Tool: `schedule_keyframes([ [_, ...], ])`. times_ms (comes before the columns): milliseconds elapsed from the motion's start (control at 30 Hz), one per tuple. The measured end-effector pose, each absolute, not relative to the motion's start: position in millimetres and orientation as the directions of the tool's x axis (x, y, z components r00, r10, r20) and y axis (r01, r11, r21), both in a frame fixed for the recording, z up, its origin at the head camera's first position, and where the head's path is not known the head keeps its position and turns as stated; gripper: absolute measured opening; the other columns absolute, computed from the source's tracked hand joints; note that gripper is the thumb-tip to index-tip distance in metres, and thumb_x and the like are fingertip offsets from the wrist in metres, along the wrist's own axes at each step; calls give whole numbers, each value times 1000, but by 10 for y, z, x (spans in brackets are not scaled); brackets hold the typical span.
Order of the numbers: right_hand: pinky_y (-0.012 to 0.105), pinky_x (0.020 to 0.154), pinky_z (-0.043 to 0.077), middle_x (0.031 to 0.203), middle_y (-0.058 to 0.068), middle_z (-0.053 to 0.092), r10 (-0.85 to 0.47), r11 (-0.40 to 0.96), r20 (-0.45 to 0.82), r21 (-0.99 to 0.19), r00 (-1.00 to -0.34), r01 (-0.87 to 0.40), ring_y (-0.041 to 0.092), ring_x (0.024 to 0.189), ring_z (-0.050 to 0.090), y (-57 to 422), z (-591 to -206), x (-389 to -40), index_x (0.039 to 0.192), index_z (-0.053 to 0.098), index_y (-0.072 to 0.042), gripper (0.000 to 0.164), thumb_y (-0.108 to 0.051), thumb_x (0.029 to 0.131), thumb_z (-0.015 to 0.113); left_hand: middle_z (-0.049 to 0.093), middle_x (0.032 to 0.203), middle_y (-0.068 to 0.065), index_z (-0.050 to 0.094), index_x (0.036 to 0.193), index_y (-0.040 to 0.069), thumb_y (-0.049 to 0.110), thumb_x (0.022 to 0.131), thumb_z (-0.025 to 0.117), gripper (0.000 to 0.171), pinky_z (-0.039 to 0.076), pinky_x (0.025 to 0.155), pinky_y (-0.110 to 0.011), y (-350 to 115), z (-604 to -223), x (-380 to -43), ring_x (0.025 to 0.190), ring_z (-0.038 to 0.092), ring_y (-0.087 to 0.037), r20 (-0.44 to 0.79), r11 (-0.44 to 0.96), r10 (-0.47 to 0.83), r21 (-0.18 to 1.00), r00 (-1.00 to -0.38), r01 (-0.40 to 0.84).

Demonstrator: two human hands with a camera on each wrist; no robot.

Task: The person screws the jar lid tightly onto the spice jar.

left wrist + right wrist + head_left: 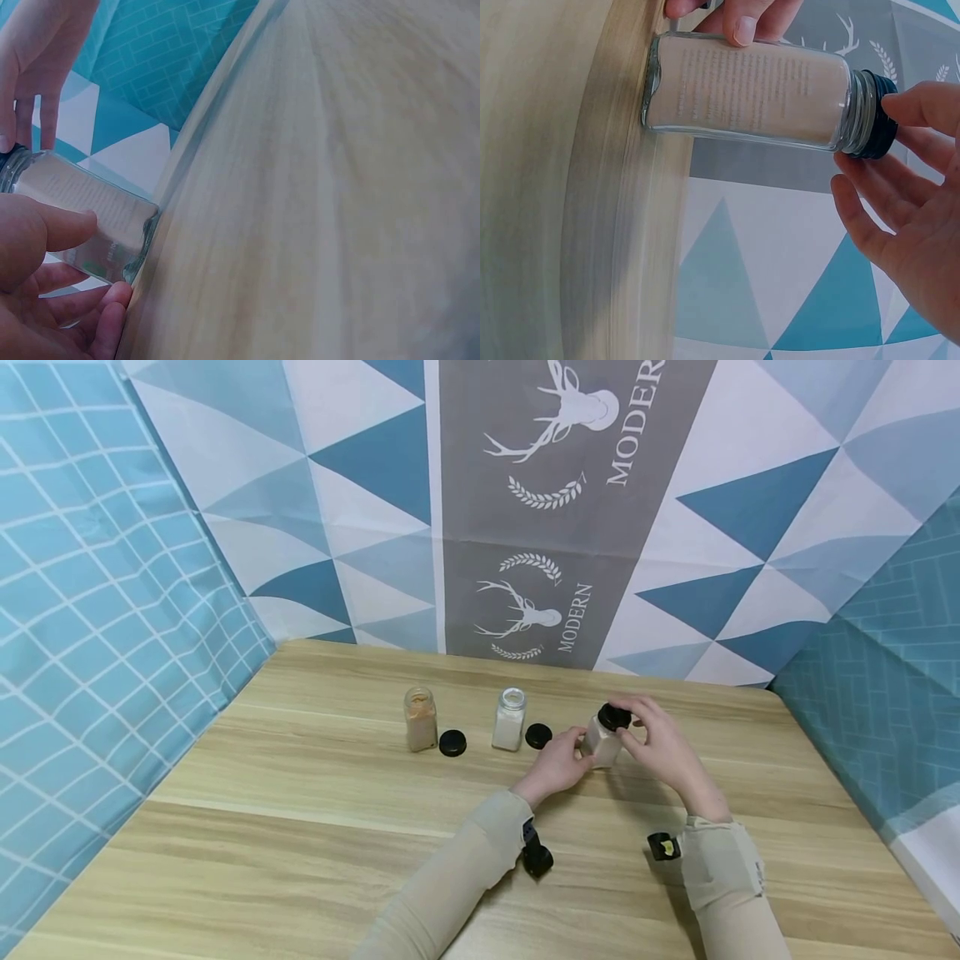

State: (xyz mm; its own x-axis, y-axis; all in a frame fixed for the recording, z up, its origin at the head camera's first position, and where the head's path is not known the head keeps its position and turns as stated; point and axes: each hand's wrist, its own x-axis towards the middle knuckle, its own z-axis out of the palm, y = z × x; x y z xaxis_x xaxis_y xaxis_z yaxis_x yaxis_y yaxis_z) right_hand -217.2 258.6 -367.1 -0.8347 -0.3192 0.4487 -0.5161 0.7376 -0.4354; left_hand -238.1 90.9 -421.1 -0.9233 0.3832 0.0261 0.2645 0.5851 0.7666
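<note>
The rightmost jar [603, 747] stands on the worktop [300, 852]. The left grip [557, 763] is clamped on its lower body; the right grip [663, 747] is clamped on its black cap [875, 127]. Glass thread [858, 112] shows below the cap; full seating cannot be confirmed. Caution: a slack left grip may let the jar rotate with the cap. Sideways force may tip it, spilling powder [750, 94] if the cap is loose. Leftward drift may knock the uncapped middle jar [509, 727].
</note>
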Motion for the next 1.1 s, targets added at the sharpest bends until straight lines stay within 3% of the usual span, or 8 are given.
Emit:
schedule_keyframes([
  [1100,47,79,46,111,17,54,-242,788,453,-424,-858,-446,32,94,54,2585,-3687,-2169,117,56,-1,39,-19,84,65,57,121,-9,46,130,10,25,88,59,46,46,86,-31,918,-4237,-2383,108,55,-19,48,587,379,759,-924,281],
])
